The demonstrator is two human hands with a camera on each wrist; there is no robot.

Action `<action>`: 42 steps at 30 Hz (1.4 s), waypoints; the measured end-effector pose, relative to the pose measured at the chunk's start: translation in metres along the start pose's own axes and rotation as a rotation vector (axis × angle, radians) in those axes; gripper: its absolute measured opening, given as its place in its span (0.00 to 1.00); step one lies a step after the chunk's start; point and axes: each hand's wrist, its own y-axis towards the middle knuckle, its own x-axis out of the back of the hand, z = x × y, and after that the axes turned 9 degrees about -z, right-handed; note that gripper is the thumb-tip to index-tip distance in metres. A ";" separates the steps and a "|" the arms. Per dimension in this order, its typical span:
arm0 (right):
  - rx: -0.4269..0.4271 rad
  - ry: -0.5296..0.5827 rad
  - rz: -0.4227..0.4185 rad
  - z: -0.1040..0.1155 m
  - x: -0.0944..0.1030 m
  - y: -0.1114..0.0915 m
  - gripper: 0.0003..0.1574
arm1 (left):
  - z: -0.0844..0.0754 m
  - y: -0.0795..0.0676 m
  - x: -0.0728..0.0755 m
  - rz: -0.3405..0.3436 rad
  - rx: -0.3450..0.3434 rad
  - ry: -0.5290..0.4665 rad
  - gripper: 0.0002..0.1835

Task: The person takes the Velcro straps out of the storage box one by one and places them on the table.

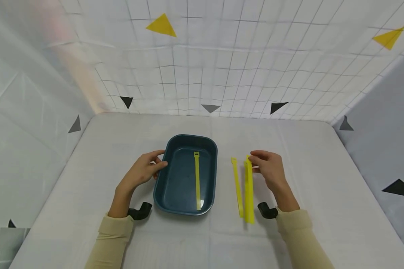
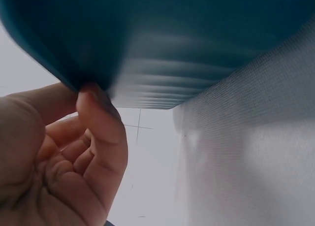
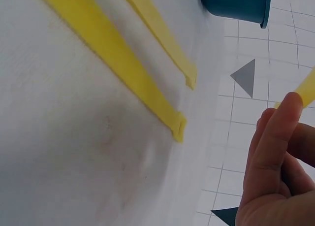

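Note:
My left hand [image 1: 143, 168] pinches the left rim of a deep teal plastic tray [image 1: 175, 183], thumb over the edge and fingers against the outside wall [image 2: 147, 53]. Lengthwise inside the tray lies a yellow cable strap [image 1: 197, 183] with a slotted head at its far end. To the tray's right, my right hand [image 1: 271, 168] pinches one end of another yellow strap [image 1: 250, 198], raised above the table. In the right wrist view, two more yellow straps, a nearer one [image 3: 123, 71] and a farther one [image 3: 160, 31], lie on the table below that hand. From the head view, the raised strap overlaps the nearer one.
A white cloth covers the table [image 1: 229, 243]. Behind it rises a gridded white sheet [image 1: 202, 82] with black, grey and yellow triangles, and plain sheets hang at both sides. Black wrist devices, a left one [image 1: 140, 211] and a right one [image 1: 267, 210], sit by the sleeves.

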 end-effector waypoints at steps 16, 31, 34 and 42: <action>-0.015 -0.016 -0.061 -0.018 0.010 0.000 0.21 | 0.000 0.003 -0.002 0.008 0.013 0.019 0.29; -0.022 -0.091 -0.108 -0.026 0.009 0.001 0.19 | 0.001 0.002 -0.002 0.001 0.017 0.011 0.29; -0.031 -0.088 -0.109 -0.027 0.009 0.002 0.19 | 0.000 0.002 -0.001 0.000 0.014 0.008 0.29; -0.040 -0.066 -0.096 -0.030 0.008 0.004 0.19 | -0.002 0.001 -0.001 -0.005 0.027 0.013 0.28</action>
